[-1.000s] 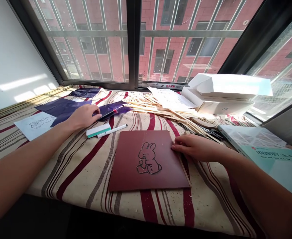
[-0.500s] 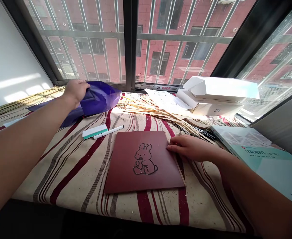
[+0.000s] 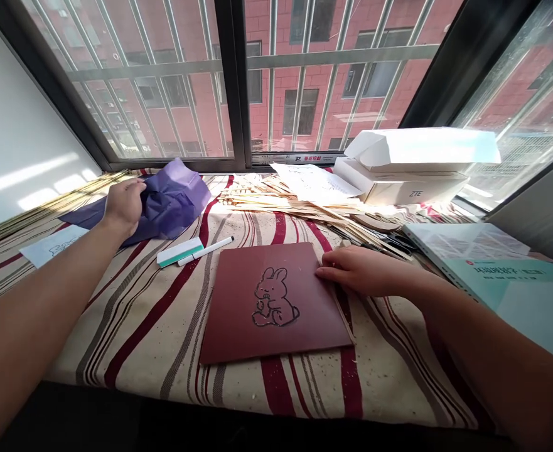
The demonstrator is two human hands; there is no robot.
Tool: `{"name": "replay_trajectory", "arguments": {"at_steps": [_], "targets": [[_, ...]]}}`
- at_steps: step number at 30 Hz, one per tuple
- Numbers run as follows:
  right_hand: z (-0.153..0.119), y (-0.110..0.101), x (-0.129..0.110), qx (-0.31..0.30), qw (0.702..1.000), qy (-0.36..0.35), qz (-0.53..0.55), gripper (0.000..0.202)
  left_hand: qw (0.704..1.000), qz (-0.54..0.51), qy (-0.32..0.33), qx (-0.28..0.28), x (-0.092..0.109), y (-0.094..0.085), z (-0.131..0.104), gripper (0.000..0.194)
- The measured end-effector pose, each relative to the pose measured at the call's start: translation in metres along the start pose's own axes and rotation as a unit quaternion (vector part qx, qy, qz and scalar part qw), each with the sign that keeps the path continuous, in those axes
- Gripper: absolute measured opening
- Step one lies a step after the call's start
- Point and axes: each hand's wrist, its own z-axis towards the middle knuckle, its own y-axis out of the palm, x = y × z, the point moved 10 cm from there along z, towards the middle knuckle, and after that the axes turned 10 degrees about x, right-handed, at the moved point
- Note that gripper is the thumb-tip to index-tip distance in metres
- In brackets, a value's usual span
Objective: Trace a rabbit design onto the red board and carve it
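Observation:
A thin, crumpled purple sheet (image 3: 172, 198) lies at the left, bunched up near the window. My left hand (image 3: 124, 206) is closed round part of it, fingers wrapped over the material. At the middle front lies a flat reddish-brown board (image 3: 231, 307) with a black outline of a rabbit on its face. My right hand (image 3: 351, 271) pinches the board's upper right edge, the fingertips resting at its border. Left of the board, a white marker pen (image 3: 205, 251) leans against a white and green eraser (image 3: 177, 252).
Thin wooden strips (image 3: 267, 199) are heaped near the window, under a white paper (image 3: 311, 181). A white box (image 3: 412, 182) stands open at the back right, a book (image 3: 502, 270) at far right. Another drawn-on paper (image 3: 50, 245) lies left. Striped cloth (image 3: 172, 333) covers the surface.
My left hand has drawn the purple sheet down and left, toward me, uncovering more of the drawn-on paper at the left. My right hand stays at the board's edge.

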Motion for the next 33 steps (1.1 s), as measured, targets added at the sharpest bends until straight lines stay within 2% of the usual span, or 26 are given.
{"name": "replay_trajectory", "arguments": {"at_steps": [4, 7, 11, 14, 16, 17, 18, 20, 21, 23, 25, 27, 29, 31, 33], "targets": [[-0.001, 0.002, 0.0, -0.011, 1.0, 0.006, -0.006, 0.042, 0.981, -0.163, -0.094, 0.048, 0.012, -0.008, -0.013, 0.042], [-0.001, 0.003, -0.001, -0.013, 1.0, 0.006, -0.009, 0.043, 0.954, -0.273, -0.11, 0.052, 0.034, -0.014, -0.038, 0.04], [-0.003, 0.001, 0.001, -0.008, 1.0, 0.012, -0.024, 0.043, 0.918, -0.375, -0.123, 0.034, 0.067, -0.02, -0.08, 0.009], [-0.003, -0.016, 0.006, 0.062, 0.997, 0.039, -0.028, 0.043, 0.903, -0.404, -0.146, 0.026, 0.087, -0.022, -0.114, 0.009], [-0.004, -0.025, 0.002, 0.109, 0.991, 0.034, 0.075, 0.044, 0.899, -0.407, -0.162, 0.019, 0.1, -0.022, -0.138, 0.01], [-0.004, -0.025, -0.003, 0.116, 0.979, 0.021, 0.169, 0.046, 0.897, -0.406, -0.174, 0.011, 0.106, -0.021, -0.15, 0.01], [-0.004, -0.023, -0.01, 0.112, 0.954, 0.006, 0.278, 0.05, 0.894, -0.409, -0.186, 0.005, 0.112, -0.019, -0.162, 0.011], [-0.004, -0.018, -0.026, 0.086, 0.871, -0.019, 0.483, 0.064, 0.887, -0.411, -0.211, -0.016, 0.123, -0.013, -0.185, 0.013], [-0.004, -0.017, -0.033, 0.079, 0.829, -0.03, 0.553, 0.071, 0.883, -0.411, -0.224, -0.03, 0.128, -0.009, -0.195, 0.013], [-0.005, -0.017, -0.046, 0.062, 0.766, -0.057, 0.637, 0.07, 0.876, -0.41, -0.246, -0.063, 0.135, 0.001, -0.214, 0.011], [-0.007, -0.025, -0.04, 0.105, 0.729, -0.044, 0.675, 0.061, 0.873, -0.398, -0.266, -0.093, 0.135, 0.01, -0.23, 0.006], [-0.01, -0.034, -0.025, 0.152, 0.711, -0.007, 0.686, 0.059, 0.884, -0.36, -0.275, -0.113, 0.126, 0.015, -0.243, 0.011], [-0.014, -0.042, -0.013, 0.176, 0.709, 0.011, 0.683, 0.061, 0.905, -0.309, -0.265, -0.12, 0.116, 0.015, -0.252, 0.019], [-0.017, -0.05, -0.008, 0.184, 0.724, 0.004, 0.665, 0.06, 0.91, -0.295, -0.246, -0.156, 0.113, 0.018, -0.26, 0.021], [-0.018, -0.055, -0.004, 0.196, 0.749, -0.001, 0.633, 0.058, 0.899, -0.303, -0.22, -0.227, 0.119, 0.027, -0.272, 0.022]]}}
